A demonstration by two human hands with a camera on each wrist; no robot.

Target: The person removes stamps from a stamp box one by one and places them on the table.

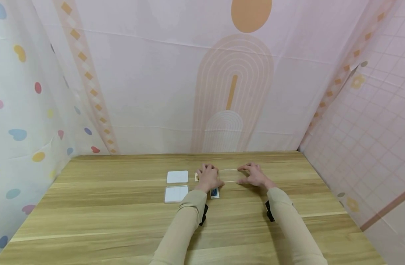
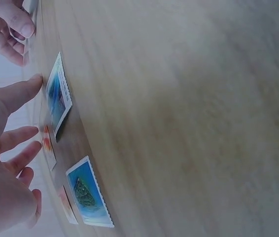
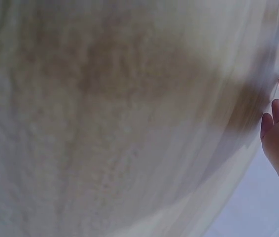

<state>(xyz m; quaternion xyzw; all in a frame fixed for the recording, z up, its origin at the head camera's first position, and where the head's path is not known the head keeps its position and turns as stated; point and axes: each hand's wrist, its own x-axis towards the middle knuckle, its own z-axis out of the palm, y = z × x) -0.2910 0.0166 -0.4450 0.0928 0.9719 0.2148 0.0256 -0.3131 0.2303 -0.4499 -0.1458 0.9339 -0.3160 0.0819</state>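
Between the two hands, a clear thin plastic case [image 1: 228, 170] shows mostly by its bright edges. My right hand [image 1: 253, 174] holds its right end, thumb and fingers at opposite edges. At its left end is my left hand [image 1: 209, 177], thumb and fingers spread in the same way; part of this grip is hidden. Below the left hand lies a blue stamp [image 1: 215, 193], also near the thumb in the left wrist view. That view shows a second blue stamp with a green island [image 2: 86, 192] and two smaller orange-toned stamps, one an orange stamp [image 2: 47, 144].
Left of the hands, two white rectangular pieces with clear rims lie one behind the other: a far one [image 1: 177, 177] and a near one [image 1: 176, 194]. The wooden table [image 1: 106, 221] meets a patterned curtain [image 1: 149, 92] at its back edge.
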